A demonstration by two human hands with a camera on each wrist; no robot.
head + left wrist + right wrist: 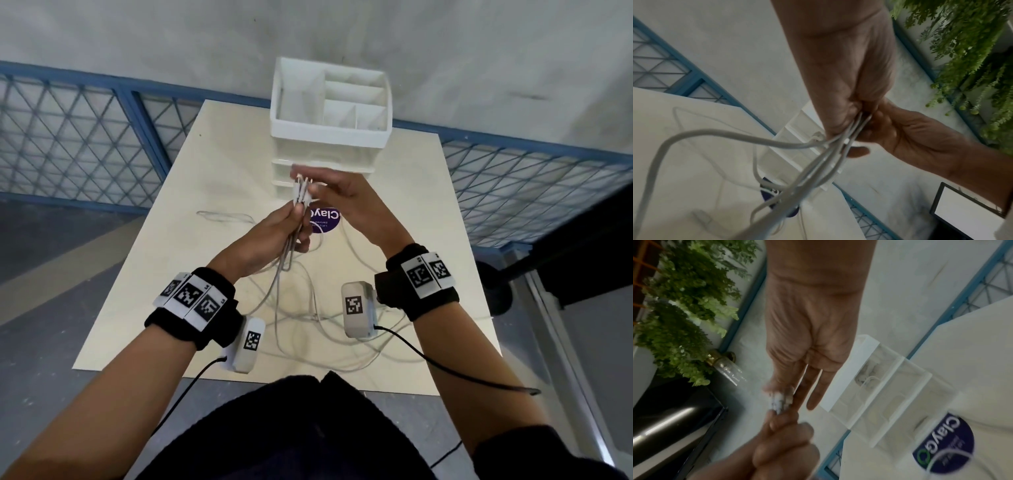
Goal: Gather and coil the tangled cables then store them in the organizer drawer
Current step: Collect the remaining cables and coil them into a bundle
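Observation:
Several white cables (pixel 297 260) rise from a loose tangle (pixel 308 318) on the table into my left hand (pixel 297 224), which grips them as a bundle (pixel 830 164). Their connector ends (pixel 302 192) stick up above the left fist (pixel 785 443). My right hand (pixel 317 187) meets those ends, thumb and forefinger pinching the connectors (pixel 779 401) while the other fingers (pixel 816 391) stay straight. The white organizer (pixel 329 137) stands just behind the hands, its drawer fronts (pixel 342 169) pushed in.
One thin cable (pixel 226 216) lies apart on the light table (pixel 411 212), left of the hands. A round purple sticker (pixel 327 219) sits under them. Blue mesh fencing (pixel 85 137) runs behind the table, and a dark stand (pixel 507 284) is at the right.

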